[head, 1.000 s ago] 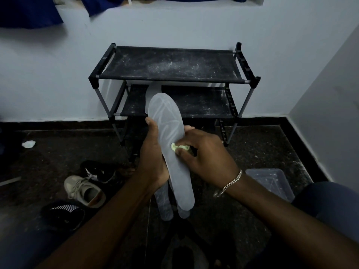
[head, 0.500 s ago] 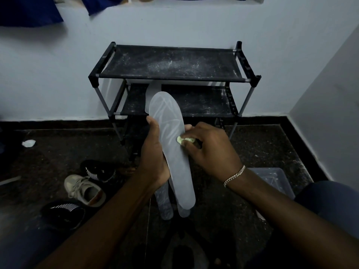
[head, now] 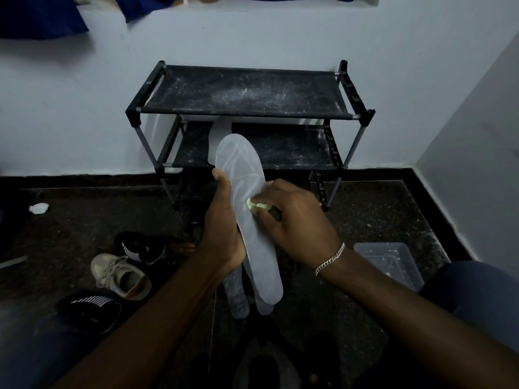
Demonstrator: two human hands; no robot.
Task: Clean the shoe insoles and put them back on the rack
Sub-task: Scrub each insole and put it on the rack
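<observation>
At frame centre, the left hand (head: pixel 222 234) grips the insole (head: pixel 247 209) at mid-length; the right hand (head: pixel 295 223) pinches a cloth (head: pixel 257 204) against it. Light and bendy, it likely needs that mid-length support.

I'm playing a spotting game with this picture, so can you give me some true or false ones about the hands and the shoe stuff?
1. The left hand holds a pale insole. True.
2. The right hand presses a yellow-green cloth against that insole. True.
3. The top shelf of the rack is full of shoes. False: no shoes are on it, only dusty white specks.
4. A beige shoe lies on the floor, to the person's left. True.
5. The clear plastic tub stands on the rack. False: it sits on the floor to the right, beside the person's leg.
</observation>
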